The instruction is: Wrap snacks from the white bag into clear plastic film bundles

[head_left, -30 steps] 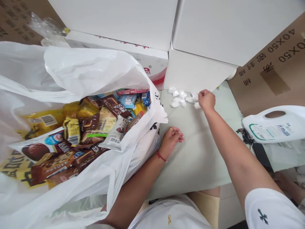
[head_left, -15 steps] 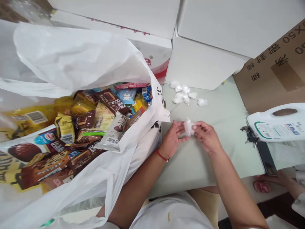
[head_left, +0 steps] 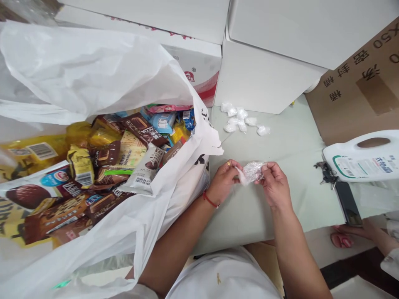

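Note:
A crumpled piece of clear plastic film (head_left: 252, 171) is stretched out between my two hands, above the pale green tabletop. My left hand (head_left: 225, 180), with a red cord on its wrist, pinches the film's left end. At the right end, the thumb and fingers of my right hand (head_left: 276, 182) are closed on it. Farther back on the table lie several small white crumpled plastic bundles (head_left: 240, 118). To the left of my hands stands a large white plastic bag (head_left: 174, 174), open at the top and full of wrapped snacks (head_left: 137, 153).
At the right are a white detergent jug (head_left: 364, 158), keys (head_left: 326, 173) and a black phone (head_left: 348, 204). A cardboard box (head_left: 352, 91) and white boxes (head_left: 268, 79) border the table. Another person's hand and arm (head_left: 370, 232) show at the lower right.
The clear film, a compact wad before, is now spread wider between my hands. My right hand has moved slightly right, and my left fingers have closed into a pinch.

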{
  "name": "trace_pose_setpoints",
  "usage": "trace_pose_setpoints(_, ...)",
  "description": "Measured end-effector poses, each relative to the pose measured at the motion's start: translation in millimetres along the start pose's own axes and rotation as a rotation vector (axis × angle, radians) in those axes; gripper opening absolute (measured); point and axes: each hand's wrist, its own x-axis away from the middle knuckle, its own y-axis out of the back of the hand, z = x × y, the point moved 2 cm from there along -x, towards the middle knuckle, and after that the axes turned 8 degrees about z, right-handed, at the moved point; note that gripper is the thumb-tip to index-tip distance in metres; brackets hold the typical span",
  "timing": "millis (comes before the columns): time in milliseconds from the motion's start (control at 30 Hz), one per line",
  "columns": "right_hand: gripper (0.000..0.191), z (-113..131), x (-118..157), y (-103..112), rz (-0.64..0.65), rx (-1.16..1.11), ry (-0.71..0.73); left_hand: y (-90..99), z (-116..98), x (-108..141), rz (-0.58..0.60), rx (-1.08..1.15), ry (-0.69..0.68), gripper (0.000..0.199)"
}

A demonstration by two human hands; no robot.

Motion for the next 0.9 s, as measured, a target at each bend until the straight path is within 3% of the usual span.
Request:
trace_pose_setpoints(133,0.020,12,8,-10,0.151,0.241,0.151,-3.3,3,1,0.119,0.033,-0.011,0.050)
trace_pose_setpoints(200,0.019,18,7,-7,0.168,0.273,0.178,-3.8,3,1,0.114,-0.034,-0.039,0.055)
trace_pose_setpoints(300,0.016,28,-1,10,0.055,0.176,0.215,-4.2,2,1,0.079,-0.033,-0.054,0.051)
trace_pose_setpoints(433,0.018,49,-11,40,-0.070,0.002,0.281,-3.3,2,0,0.128,0.014,-0.007,0.039)
trace_pose_setpoints(600,0.025,82,-2,64,-0.195,-0.119,0.417,4.1,1,0,0.107,0.056,-0.098,0.019)
trace_pose_setpoints(667,0.024,86,2,59,-0.151,-0.124,0.352,4.1,-1,1,0.119,0.145,-0.127,0.025)
trace_pose_setpoints(767,0.027,75,-1,38,0.028,-0.121,0.125,-1.0,0,4,0.213,0.204,-0.103,0.055)
trace_pose_setpoints(833,0.029,63,-8,24,0.144,-0.113,0.009,-5.6,3,6,0.299,0.148,-0.040,0.068)
trace_pose_setpoints(900,0.031,56,-19,19,0.175,-0.101,-0.026,-9.3,8,8,0.395,0.033,0.075,0.065)
